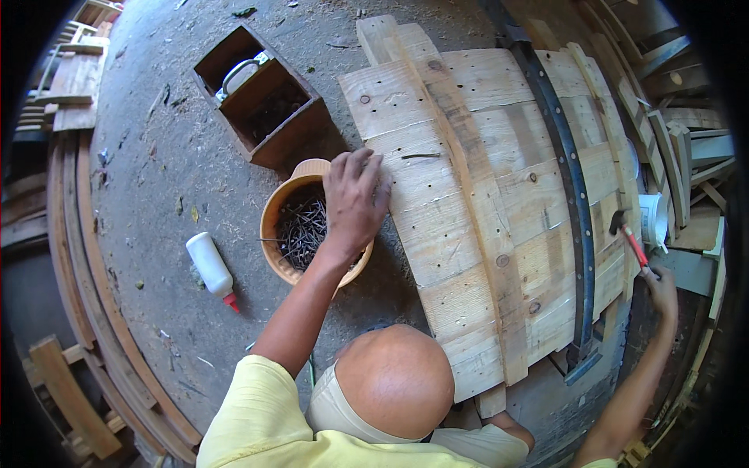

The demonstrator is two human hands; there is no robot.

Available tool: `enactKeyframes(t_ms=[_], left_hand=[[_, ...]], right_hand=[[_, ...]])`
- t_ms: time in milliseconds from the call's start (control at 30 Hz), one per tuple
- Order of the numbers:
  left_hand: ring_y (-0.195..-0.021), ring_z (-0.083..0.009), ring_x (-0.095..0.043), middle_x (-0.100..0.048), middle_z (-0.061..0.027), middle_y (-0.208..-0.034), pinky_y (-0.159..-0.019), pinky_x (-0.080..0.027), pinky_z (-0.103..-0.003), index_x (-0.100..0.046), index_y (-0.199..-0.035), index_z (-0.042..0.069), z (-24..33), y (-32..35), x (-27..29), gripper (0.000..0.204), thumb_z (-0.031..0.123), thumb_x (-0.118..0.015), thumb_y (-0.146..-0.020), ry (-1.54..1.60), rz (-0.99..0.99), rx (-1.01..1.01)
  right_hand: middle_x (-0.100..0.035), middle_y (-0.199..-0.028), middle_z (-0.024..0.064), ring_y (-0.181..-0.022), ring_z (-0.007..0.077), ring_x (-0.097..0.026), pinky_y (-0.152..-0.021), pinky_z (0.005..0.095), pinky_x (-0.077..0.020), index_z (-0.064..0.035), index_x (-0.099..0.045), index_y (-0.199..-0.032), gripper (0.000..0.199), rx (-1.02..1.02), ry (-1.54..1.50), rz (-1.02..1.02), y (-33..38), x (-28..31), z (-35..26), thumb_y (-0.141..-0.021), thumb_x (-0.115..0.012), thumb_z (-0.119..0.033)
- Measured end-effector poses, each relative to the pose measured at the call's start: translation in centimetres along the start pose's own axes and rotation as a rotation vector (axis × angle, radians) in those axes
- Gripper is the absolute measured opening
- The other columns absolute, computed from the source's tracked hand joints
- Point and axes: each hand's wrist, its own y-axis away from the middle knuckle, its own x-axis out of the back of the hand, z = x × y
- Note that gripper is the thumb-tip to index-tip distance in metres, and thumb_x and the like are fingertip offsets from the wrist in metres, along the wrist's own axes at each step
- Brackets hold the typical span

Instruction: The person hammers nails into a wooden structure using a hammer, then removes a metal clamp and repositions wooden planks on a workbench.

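My left hand (357, 195) is over the right rim of an orange plastic bowl (268, 234). Its fingers are bent close together, and what they hold, if anything, is hidden. A heap of nails (303, 232) lies in the bowl. Out to the right, my right hand (662, 290) is closed around the red handle of a hammer (636, 248). The hammer's dark head is up near the right edge of a panel of pale wooden planks (433, 249). Long battens (480, 195) run across the planks.
A dark metal bar clamp (573, 187) spans the panel. Left of the bowl lies a white glue bottle (209, 264) with a red tip. Beyond stands a divided wooden box (285, 148). A white bucket (654, 218) and scrap wood (694, 156) are at right; long boards (109, 288) line the left.
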Motion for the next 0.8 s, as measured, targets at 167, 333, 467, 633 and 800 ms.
enactKeyframes(t_ms=[167, 333, 467, 633, 800], left_hand=[[-0.124, -0.0325, -0.042, -0.05, -0.0128, -0.132, -0.103, -0.032, -0.046, -0.054, -0.132, 0.003, 1.4, -0.3, -1.0, 0.054, 0.032, -0.064, -0.088, -0.112, -0.079, -0.022], [-0.125, -0.0299, -0.04, -0.048, -0.0113, -0.136, -0.098, -0.032, -0.044, -0.056, -0.132, 0.005, 0.8, 0.1, -1.4, 0.053, 0.039, -0.059, -0.091, -0.259, -0.137, -0.084], [-0.124, -0.0297, -0.041, -0.047, -0.0107, -0.138, -0.097, -0.033, -0.044, -0.055, -0.133, 0.006, 0.9, 0.3, -1.8, 0.054, 0.041, -0.056, -0.092, -0.303, -0.157, -0.125], [-0.123, -0.0301, -0.041, -0.047, -0.0112, -0.138, -0.095, -0.033, -0.044, -0.054, -0.135, 0.007, 0.6, 0.4, -1.9, 0.054, 0.04, -0.055, -0.092, -0.311, -0.156, -0.128], [-0.123, -0.0301, -0.041, -0.048, -0.0116, -0.138, -0.094, -0.033, -0.045, -0.054, -0.134, 0.007, 0.5, 0.4, -1.9, 0.051, 0.037, -0.053, -0.093, -0.315, -0.132, -0.14]], right_hand=[[-0.047, -0.069, -0.0063, -0.051, 0.0019, -0.039, -0.046, 0.0198, -0.0367, -0.0074, -0.059, -0.113, 0.032, -0.027, -0.793, 0.354, 7.9, -7.6, -16.9, -0.102, -0.052, -0.037], [-0.056, -0.079, 0.0001, -0.062, 0.0066, -0.054, -0.054, 0.0215, -0.0466, -0.0061, -0.053, -0.117, 0.026, 0.314, -1.139, 0.059, 12.0, -15.8, -29.4, -0.102, -0.053, -0.027], [-0.064, -0.097, 0.0138, -0.084, 0.0255, -0.065, -0.076, 0.038, -0.0526, -0.0074, -0.043, -0.141, 0.043, 0.475, -0.625, 0.179, 12.6, -19.1, -34.1, -0.101, -0.053, -0.018], [-0.064, -0.11, 0.023, -0.088, 0.035, -0.064, -0.078, 0.0435, -0.05, -0.0092, -0.038, -0.148, 0.05, 0.718, -0.461, 0.284, 13.0, -18.6, -37.2, -0.1, -0.052, -0.012], [-0.062, -0.097, 0.0178, -0.078, 0.0349, -0.061, -0.072, 0.0456, -0.0489, -0.0178, -0.03, -0.153, 0.062, 0.936, -0.589, 0.666, 12.9, -19.1, -38.6, -0.097, -0.055, -0.008]])
